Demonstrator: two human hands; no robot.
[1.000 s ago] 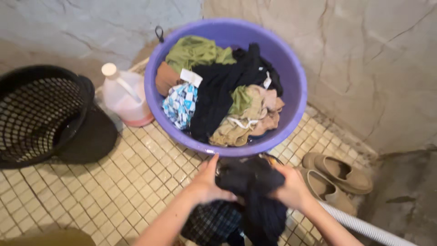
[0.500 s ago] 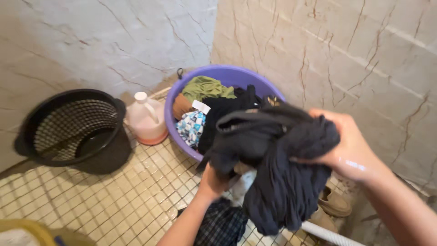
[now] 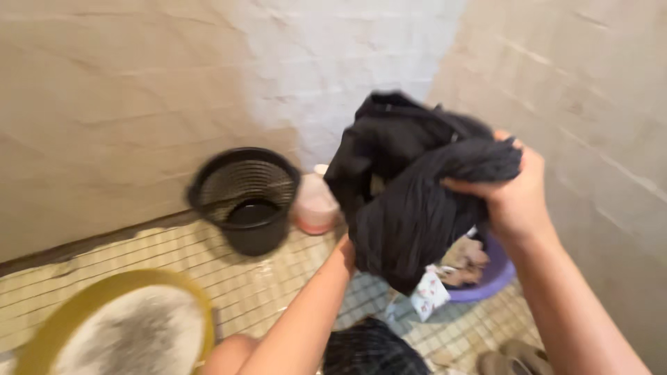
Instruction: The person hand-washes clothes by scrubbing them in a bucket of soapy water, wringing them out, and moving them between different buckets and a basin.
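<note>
Garment [image 3: 410, 208]: dark, bunched, wet-looking, held up in the air over the tiled floor [image 3: 229, 271], in front of the purple basin [image 3: 497, 274] (mostly hidden behind it). Your right hand [image 3: 511, 198] is closed around its upper right end, fingers clamped on the twisted fabric. Your left hand [image 3: 345, 251] is under the lower left edge; the cloth hides the fingers, so I cannot tell its grip. Risks: heavy folds could slip from the one-hand hold and land on the floor, or drip there. Long axis runs diagonally, upper right down to lower left, with the loose bulk hanging downward.
</note>
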